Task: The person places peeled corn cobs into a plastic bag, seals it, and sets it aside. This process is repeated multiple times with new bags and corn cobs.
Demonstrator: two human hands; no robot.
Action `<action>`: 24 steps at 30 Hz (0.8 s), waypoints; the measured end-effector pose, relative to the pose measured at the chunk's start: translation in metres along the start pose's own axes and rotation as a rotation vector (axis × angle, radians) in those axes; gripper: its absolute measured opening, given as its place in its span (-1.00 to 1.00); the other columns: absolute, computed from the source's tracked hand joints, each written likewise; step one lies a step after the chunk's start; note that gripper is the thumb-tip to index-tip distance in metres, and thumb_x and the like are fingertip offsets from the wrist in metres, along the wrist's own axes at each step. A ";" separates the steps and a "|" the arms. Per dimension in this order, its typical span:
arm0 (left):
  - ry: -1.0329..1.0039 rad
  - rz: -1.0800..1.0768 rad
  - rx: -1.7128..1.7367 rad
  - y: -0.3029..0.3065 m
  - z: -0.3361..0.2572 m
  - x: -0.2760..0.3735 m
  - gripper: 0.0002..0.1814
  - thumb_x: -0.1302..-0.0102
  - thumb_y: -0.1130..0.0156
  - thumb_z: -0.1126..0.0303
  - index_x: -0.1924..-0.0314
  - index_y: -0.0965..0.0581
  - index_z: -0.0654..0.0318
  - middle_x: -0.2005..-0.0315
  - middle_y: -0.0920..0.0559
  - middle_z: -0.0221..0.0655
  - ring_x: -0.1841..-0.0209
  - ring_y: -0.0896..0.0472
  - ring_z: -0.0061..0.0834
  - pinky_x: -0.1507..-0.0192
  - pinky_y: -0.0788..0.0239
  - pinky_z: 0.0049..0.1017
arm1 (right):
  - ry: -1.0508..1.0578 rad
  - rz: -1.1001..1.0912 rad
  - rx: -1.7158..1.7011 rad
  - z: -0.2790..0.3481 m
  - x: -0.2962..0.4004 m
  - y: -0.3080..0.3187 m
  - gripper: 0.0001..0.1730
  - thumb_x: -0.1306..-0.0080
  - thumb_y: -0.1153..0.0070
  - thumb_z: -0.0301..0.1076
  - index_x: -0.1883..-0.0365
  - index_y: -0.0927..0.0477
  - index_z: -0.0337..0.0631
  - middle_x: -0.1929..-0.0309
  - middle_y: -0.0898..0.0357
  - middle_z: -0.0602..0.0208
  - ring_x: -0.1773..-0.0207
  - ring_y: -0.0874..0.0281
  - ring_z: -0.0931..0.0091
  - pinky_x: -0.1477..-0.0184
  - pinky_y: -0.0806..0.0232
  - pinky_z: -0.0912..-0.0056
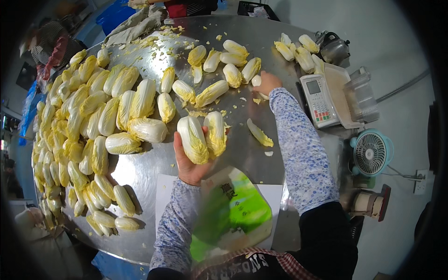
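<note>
My left hand (191,167) holds a small napa cabbage (192,140) in its palm, with a second napa cabbage (215,133) beside it against the fingers. Farther off to the right, my right hand (268,84) reaches over the metal table (241,105) and has its fingers around a pale cabbage piece (256,81), partly hidden by the hand. Several cabbages lie just left of that hand, one of them (232,75) very near. A loose cabbage leaf (259,133) lies below it. A green printed plastic bag (238,210) rests in front of me on a white sheet (269,203).
A large heap of napa cabbages (80,115) covers the table's left side. At the right stand a digital scale (316,101), a steel kettle (334,49) and a small fan (369,152). Leaf scraps (154,45) and a cloth (134,28) lie at the far edge; other people stand around.
</note>
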State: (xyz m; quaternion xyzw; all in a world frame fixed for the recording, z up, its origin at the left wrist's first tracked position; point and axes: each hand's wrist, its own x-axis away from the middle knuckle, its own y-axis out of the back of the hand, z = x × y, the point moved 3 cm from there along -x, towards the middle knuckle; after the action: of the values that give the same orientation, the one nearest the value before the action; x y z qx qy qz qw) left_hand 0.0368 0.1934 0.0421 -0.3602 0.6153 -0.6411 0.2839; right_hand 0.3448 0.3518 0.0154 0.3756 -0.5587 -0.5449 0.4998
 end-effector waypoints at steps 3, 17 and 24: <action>0.033 -0.003 -0.088 0.015 -0.007 0.023 -0.28 -0.26 -0.06 -0.25 -0.06 -0.50 0.31 -0.14 -0.46 -0.05 -0.29 -0.29 0.01 -0.36 -0.02 -0.04 | 0.038 0.078 -0.202 0.016 0.041 -0.004 -0.22 0.14 -0.41 0.12 0.09 -0.48 -0.25 0.12 -0.57 -0.04 0.04 -0.56 0.18 -0.01 -0.40 0.19; 0.164 0.101 -2.215 0.011 0.087 0.127 -0.35 -0.11 -0.30 -0.04 -0.02 -0.53 0.37 -0.22 -0.25 0.27 -0.24 -0.31 0.11 -0.22 -0.24 -0.19 | 0.177 0.770 -1.474 0.018 0.426 -0.077 -0.37 -0.26 -0.18 -0.50 -0.25 -0.22 -0.35 0.00 -0.46 0.22 0.04 -0.55 0.49 0.06 -0.48 0.45; -0.122 0.335 -2.614 0.043 0.109 0.142 -0.37 -0.03 -0.36 -0.06 -0.03 -0.54 0.19 -0.28 -0.10 0.32 -0.27 -0.18 0.29 -0.21 -0.15 0.01 | 0.310 0.091 -0.873 0.033 0.466 -0.096 -0.32 -0.14 -0.31 -0.18 -0.16 -0.36 -0.28 0.01 -0.38 0.18 0.08 -0.48 0.35 0.06 -0.39 0.34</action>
State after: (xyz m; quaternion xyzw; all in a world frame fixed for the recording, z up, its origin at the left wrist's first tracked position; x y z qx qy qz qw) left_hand 0.0393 0.0119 0.0139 -0.3151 0.8000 0.4820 -0.1684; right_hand 0.1994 -0.1017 -0.0061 0.1823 -0.2117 -0.6442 0.7120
